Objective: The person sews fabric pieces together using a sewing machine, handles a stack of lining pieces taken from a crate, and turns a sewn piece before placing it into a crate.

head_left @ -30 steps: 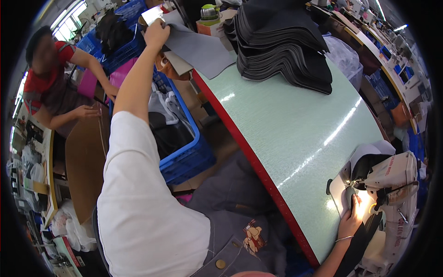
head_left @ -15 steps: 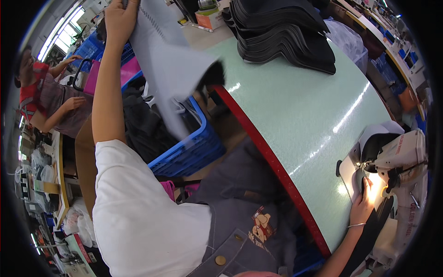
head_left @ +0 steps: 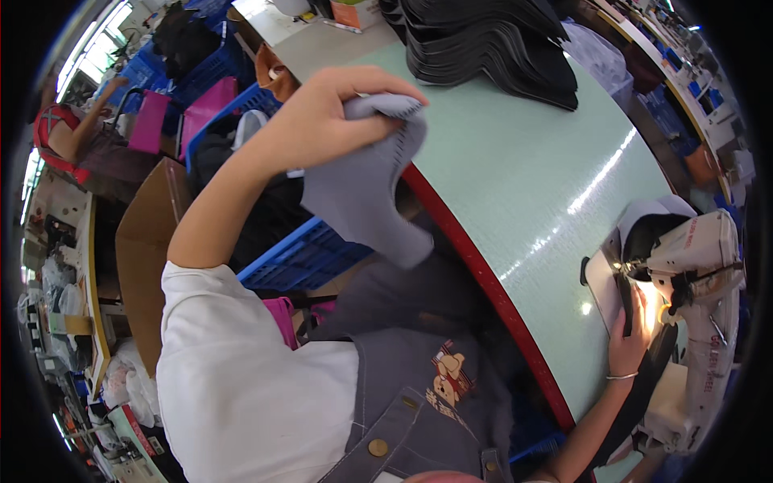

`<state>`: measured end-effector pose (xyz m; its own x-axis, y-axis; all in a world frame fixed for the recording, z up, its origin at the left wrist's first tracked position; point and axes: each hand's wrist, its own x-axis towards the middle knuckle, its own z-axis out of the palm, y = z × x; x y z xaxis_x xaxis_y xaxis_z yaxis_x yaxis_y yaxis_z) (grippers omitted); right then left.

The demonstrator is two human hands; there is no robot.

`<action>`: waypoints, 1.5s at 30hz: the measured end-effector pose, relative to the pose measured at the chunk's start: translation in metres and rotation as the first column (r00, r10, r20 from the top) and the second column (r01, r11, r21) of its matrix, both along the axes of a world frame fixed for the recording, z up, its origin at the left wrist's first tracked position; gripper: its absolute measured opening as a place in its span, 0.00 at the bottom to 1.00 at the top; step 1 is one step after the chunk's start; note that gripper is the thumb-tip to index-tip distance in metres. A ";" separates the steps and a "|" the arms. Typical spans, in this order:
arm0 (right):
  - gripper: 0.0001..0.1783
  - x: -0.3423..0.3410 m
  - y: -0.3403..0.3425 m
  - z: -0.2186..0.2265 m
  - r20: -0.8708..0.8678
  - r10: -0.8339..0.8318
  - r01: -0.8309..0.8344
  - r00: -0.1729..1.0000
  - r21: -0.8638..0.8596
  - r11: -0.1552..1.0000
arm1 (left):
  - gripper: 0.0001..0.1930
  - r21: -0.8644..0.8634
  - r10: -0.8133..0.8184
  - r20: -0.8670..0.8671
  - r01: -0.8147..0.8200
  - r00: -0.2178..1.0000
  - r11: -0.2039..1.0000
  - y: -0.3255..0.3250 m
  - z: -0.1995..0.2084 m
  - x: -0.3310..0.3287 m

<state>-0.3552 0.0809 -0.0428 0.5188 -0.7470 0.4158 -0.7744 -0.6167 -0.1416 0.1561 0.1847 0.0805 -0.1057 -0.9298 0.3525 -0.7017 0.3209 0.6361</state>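
My left hand is raised over the near-left side of the table, closed on a limp grey fabric piece with dark stitch marks along its upper edge. The fabric folds over my thumb and hangs beside the table edge. At the right, my right hand is at the lit needle area of a white sewing machine. Between its thumb and fingers is a narrow black strip leading up to the needle. A grey and black piece lies behind the needle. My right fingertips are partly lost in glare.
A wavy stack of black pieces sits on the far part of the pale green table, which has a red edge. To the left are a blue crate of dark cloth, a cardboard panel and another person.
My left hand has come down and right from the upper left, bringing the grey fabric piece nearer the table edge. My right hand stays at the machine; the black strip shows more plainly.
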 end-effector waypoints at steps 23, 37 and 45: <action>0.13 0.128 0.117 -0.006 0.443 0.155 -0.412 0.883 0.576 0.706 | 0.61 0.030 -0.456 -0.482 0.535 0.748 0.845 0.039 -0.127 -0.113; 0.17 0.185 0.111 0.016 0.471 0.033 -0.416 0.882 0.741 0.528 | 0.22 0.061 0.328 0.182 -0.343 0.927 0.937 0.047 -0.114 0.191; 0.16 0.199 0.107 0.007 0.331 0.140 -0.358 0.933 0.814 0.457 | 0.24 0.966 0.605 -0.254 0.229 0.755 0.119 0.084 -0.310 0.194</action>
<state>-0.1561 0.1878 -0.0355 0.7359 -0.6337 -0.2385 -0.4967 -0.2659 -0.8262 0.3505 0.2684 -0.2290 -0.0762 -0.4525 -0.8885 -0.0653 -0.8869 0.4573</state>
